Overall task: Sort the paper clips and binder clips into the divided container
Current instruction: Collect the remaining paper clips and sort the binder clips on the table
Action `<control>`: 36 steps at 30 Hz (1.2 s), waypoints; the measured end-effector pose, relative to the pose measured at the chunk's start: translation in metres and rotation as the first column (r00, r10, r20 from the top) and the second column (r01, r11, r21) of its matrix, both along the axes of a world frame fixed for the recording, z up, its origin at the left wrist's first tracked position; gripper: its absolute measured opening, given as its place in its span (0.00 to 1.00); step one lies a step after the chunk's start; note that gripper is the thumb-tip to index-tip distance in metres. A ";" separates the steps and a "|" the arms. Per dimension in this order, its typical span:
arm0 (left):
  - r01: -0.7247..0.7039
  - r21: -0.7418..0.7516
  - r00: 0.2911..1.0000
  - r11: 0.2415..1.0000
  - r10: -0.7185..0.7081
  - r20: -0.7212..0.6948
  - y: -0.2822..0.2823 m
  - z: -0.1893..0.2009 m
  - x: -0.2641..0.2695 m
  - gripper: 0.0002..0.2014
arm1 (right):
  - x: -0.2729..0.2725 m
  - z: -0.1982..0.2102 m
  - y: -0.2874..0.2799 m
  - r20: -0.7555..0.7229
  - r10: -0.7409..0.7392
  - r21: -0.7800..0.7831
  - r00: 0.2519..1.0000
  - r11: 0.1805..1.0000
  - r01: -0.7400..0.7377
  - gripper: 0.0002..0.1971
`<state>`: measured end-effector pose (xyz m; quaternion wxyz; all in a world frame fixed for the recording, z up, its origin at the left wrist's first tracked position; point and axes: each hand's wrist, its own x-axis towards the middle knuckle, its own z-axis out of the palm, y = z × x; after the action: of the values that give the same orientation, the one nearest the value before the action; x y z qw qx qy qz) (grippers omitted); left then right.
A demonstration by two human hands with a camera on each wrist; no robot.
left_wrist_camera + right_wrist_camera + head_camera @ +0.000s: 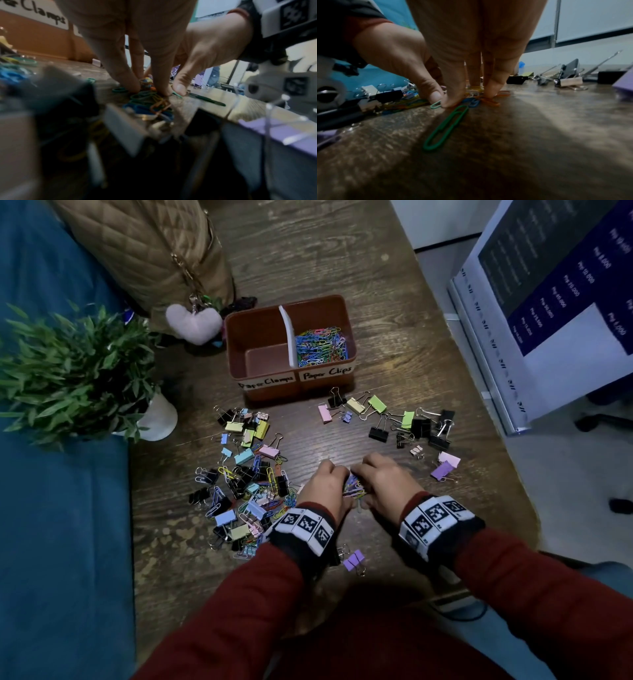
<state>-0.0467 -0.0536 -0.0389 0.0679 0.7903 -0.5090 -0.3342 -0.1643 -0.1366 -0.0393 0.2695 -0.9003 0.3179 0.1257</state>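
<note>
Coloured paper clips are gathered on the wooden tabletop between the left hand and right hand, both clamped on the bunch with curled fingers.

- wooden table, dark grain with worn pale patches
- fake-looking leafy plant in a white pot, sitting at the table's left edge
- tan quilted bag at the far left corner, with a gold chain and a fluffy pale pink heart charm hanging off it (kinda cute)
- teal sofa or cushion along the left side
- standing sign off the right edge, dark blue panel with white price text, too blurry to read
</note>
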 end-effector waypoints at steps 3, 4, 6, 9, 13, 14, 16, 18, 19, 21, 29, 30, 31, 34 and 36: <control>-0.036 -0.031 0.999 0.999 0.035 -0.040 -0.003 -0.001 0.001 0.18 | 0.002 -0.002 0.003 0.028 -0.062 0.011 0.998 0.998 0.061 0.21; -0.027 -0.031 0.999 0.999 0.026 -0.034 -0.003 -0.001 0.001 0.16 | 0.002 -0.002 0.005 0.029 -0.080 0.007 0.996 0.997 0.080 0.18; 0.013 -0.024 1.000 1.000 -0.013 -0.001 -0.003 0.000 0.000 0.13 | 0.002 0.000 0.010 0.027 -0.117 0.004 0.993 0.993 0.117 0.12; 0.066 0.001 0.996 0.998 -0.066 0.054 -0.004 0.005 -0.003 0.13 | 0.002 0.004 0.014 0.021 -0.122 -0.014 0.992 0.992 0.122 0.11; 0.078 0.032 0.996 0.996 -0.079 0.050 -0.011 0.013 0.000 0.12 | 0.004 0.010 0.009 -0.010 -0.096 -0.011 0.995 0.995 0.095 0.11; 0.075 0.038 0.996 0.997 -0.076 0.046 -0.013 0.017 0.002 0.11 | 0.006 0.013 0.007 -0.008 -0.093 -0.007 0.996 0.996 0.093 0.10; 0.058 0.039 0.998 0.998 -0.059 0.028 -0.019 0.025 0.008 0.10 | 0.010 0.024 -0.001 0.002 -0.084 0.004 0.996 0.996 0.084 0.10; 0.011 0.016 1.000 1.000 -0.011 -0.007 -0.027 0.037 0.018 0.09 | 0.016 0.038 -0.014 0.012 -0.084 0.009 0.996 0.996 0.084 0.10; -0.021 0.001 0.999 1.000 0.021 -0.032 -0.031 0.044 0.024 0.09 | 0.019 0.048 -0.021 0.024 -0.088 0.005 0.996 0.996 0.088 0.10; -0.062 -0.043 0.997 0.997 0.059 -0.057 -0.040 0.060 0.040 0.09 | 0.028 0.067 -0.036 0.048 -0.112 -0.011 0.992 0.994 0.113 0.12; -0.379 -0.288 0.919 0.879 0.321 -0.228 -0.093 0.100 0.105 0.04 | 0.087 0.114 -0.106 0.251 -0.467 0.181 0.848 0.883 0.433 0.08; -0.431 -0.289 0.896 0.855 0.368 -0.250 -0.104 0.099 0.113 0.04 | 0.099 0.114 -0.115 0.262 -0.490 0.182 0.831 0.871 0.457 0.07; -0.485 -0.283 0.869 0.828 0.419 -0.263 -0.115 0.098 0.120 0.04 | 0.111 0.112 -0.125 0.276 -0.512 0.177 0.813 0.859 0.481 0.06; -0.588 -0.251 0.804 0.769 0.520 -0.290 -0.141 0.090 0.132 0.08 | 0.140 0.100 -0.145 0.284 -0.570 0.194 0.771 0.821 0.536 0.03; -0.558 -0.234 0.828 0.796 0.512 -0.228 -0.150 0.090 0.131 0.09 | 0.149 0.089 -0.151 0.240 -0.558 0.170 0.794 0.830 0.532 0.05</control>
<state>0.0844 -0.2035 0.0509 0.3141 0.8550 -0.3009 -0.2823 -0.0149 -0.2874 0.0499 0.3783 -0.7651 0.5162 -0.0710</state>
